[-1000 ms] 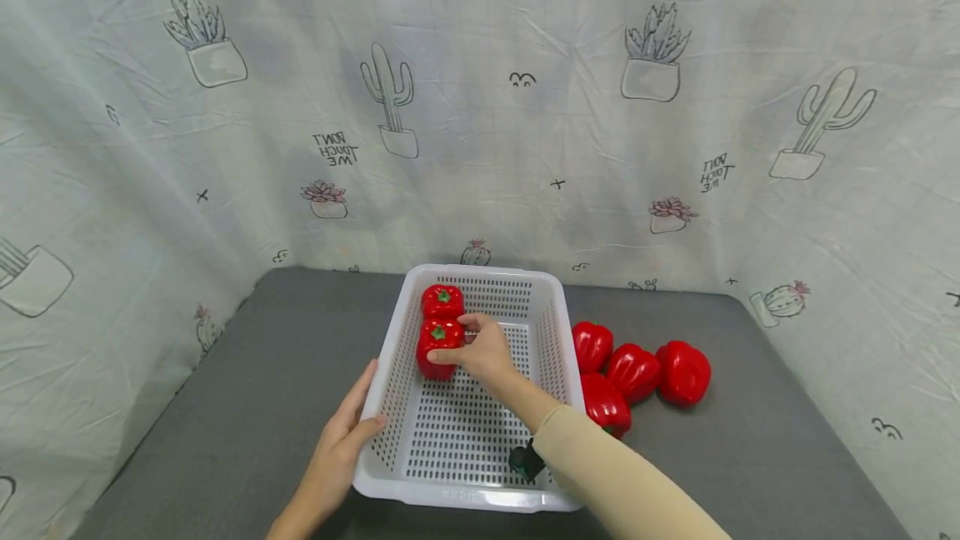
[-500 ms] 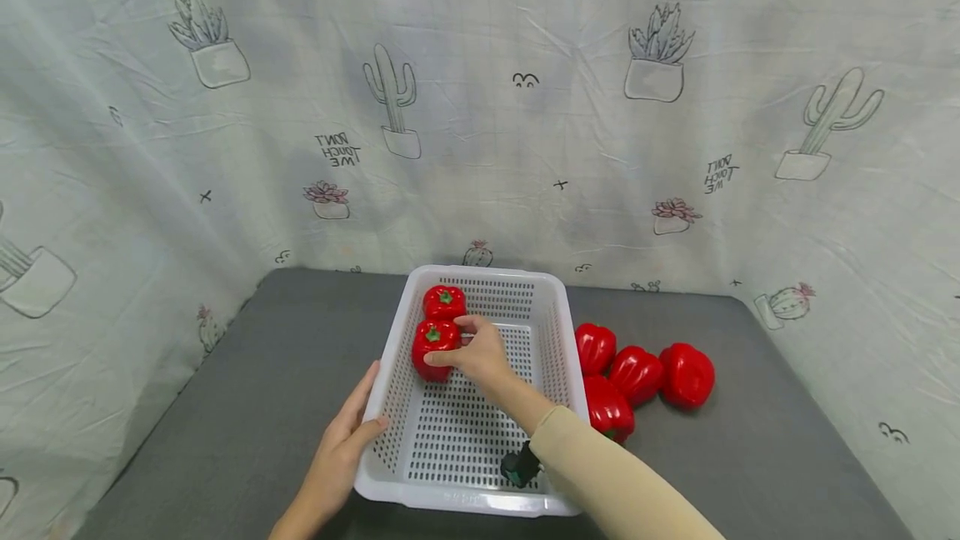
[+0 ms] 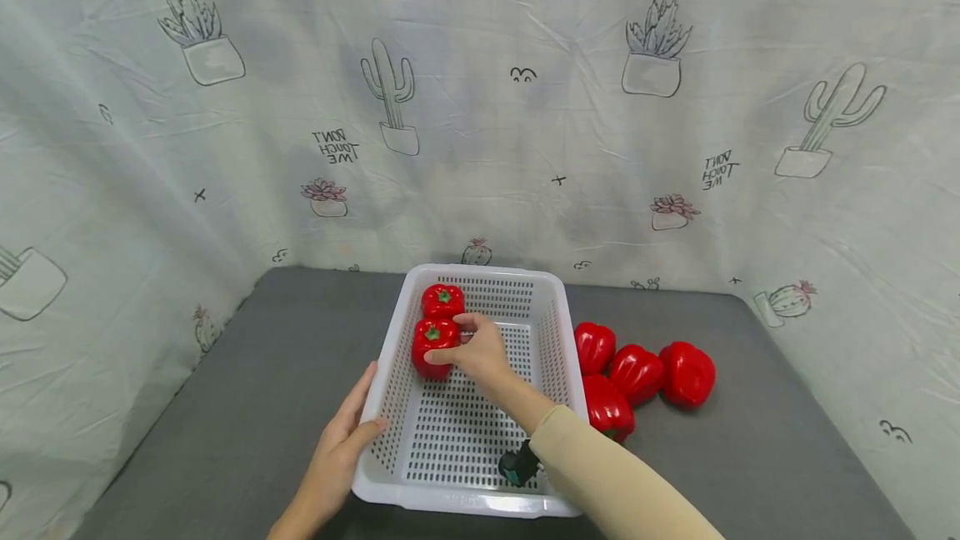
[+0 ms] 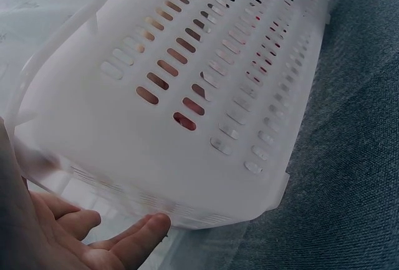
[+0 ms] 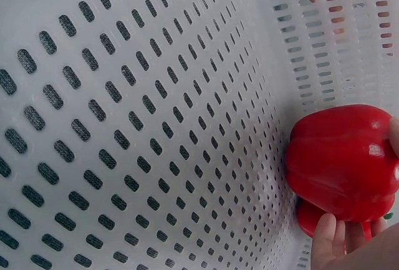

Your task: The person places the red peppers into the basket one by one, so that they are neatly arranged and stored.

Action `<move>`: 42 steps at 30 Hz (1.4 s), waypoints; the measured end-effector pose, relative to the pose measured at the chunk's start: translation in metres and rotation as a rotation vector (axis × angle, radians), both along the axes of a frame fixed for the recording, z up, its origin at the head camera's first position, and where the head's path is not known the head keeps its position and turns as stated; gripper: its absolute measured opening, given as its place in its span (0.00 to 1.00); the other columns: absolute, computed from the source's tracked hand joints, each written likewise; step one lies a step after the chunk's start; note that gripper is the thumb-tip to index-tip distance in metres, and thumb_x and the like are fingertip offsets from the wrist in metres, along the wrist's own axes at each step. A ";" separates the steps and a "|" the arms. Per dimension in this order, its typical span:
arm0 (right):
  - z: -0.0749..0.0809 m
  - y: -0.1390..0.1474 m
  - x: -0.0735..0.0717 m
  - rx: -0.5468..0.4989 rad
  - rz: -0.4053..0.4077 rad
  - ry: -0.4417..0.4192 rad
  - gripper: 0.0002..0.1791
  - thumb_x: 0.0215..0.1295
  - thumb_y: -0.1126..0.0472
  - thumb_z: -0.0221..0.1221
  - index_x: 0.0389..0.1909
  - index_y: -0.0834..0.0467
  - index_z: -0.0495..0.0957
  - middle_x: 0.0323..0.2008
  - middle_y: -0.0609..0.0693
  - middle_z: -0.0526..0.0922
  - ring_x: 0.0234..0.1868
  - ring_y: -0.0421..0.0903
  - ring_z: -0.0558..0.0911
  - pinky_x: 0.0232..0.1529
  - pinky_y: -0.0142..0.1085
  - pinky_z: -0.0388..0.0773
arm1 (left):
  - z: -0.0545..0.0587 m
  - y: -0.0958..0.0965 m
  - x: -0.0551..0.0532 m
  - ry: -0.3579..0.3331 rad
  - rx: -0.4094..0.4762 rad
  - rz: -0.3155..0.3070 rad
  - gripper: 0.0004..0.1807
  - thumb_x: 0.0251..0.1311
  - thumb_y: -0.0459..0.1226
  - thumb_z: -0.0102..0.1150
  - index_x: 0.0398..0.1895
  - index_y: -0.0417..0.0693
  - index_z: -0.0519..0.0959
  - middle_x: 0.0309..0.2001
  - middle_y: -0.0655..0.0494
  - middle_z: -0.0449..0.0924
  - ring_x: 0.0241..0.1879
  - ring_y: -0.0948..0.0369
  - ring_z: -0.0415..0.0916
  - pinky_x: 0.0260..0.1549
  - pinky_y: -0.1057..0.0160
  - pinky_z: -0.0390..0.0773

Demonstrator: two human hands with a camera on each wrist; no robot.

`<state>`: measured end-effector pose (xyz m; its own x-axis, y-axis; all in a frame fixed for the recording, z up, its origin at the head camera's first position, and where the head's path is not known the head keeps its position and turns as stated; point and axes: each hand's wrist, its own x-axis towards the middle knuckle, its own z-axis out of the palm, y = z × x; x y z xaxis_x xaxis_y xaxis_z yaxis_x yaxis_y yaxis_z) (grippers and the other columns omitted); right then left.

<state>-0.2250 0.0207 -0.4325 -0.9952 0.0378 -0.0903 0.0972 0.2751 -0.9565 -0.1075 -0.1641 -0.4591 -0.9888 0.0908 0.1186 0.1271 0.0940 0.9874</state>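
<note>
A white perforated plastic basket (image 3: 468,498) stands on the grey tabletop. At its left side, my left hand (image 3: 337,444) holds the rim, thumb over the edge and fingers along the outside; the left wrist view shows several fingertips (image 4: 153,226) by the outer wall. Inside the basket, my right hand (image 3: 480,352) grips a red bell pepper (image 3: 432,348) between thumb and fingers, stem up, near the left wall. Just behind it sits another red bell pepper (image 3: 442,300). In the right wrist view, the gripped pepper (image 5: 340,161) is close to the basket floor; whether it touches is unclear.
Several red bell peppers (image 3: 636,375) lie on the grey tabletop (image 3: 712,473) to the basket's right, the nearest ones against or close to its wall. A whitish curtain (image 3: 480,123) printed with cacti hangs behind and at both sides.
Gripped in my right hand, the front bell pepper has shifted slightly left, toward the basket's wall, then stayed about there. My left hand and the basket look almost unmoved.
</note>
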 end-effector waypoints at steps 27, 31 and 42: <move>0.005 0.002 0.001 -0.068 0.035 -0.001 0.34 0.47 0.57 0.76 0.56 0.57 0.75 0.51 0.52 0.76 0.52 0.53 0.74 0.48 0.45 0.80 | 0.001 0.000 -0.001 -0.019 -0.018 0.010 0.36 0.70 0.33 0.47 0.79 0.59 0.51 0.74 0.46 0.51 0.62 0.35 0.63 0.44 0.37 0.77; 0.005 0.002 0.001 -0.067 0.043 0.011 0.34 0.46 0.56 0.77 0.56 0.57 0.76 0.51 0.52 0.76 0.52 0.52 0.74 0.48 0.45 0.80 | 0.002 0.000 0.000 -0.013 -0.025 0.008 0.36 0.70 0.33 0.47 0.79 0.57 0.50 0.75 0.44 0.51 0.62 0.35 0.62 0.44 0.37 0.76; 0.005 0.003 0.001 -0.104 0.049 0.021 0.33 0.48 0.56 0.76 0.56 0.57 0.75 0.51 0.51 0.76 0.52 0.52 0.74 0.49 0.44 0.80 | 0.001 -0.001 0.000 -0.001 -0.012 -0.001 0.36 0.71 0.33 0.47 0.79 0.57 0.50 0.75 0.44 0.50 0.63 0.34 0.61 0.44 0.36 0.76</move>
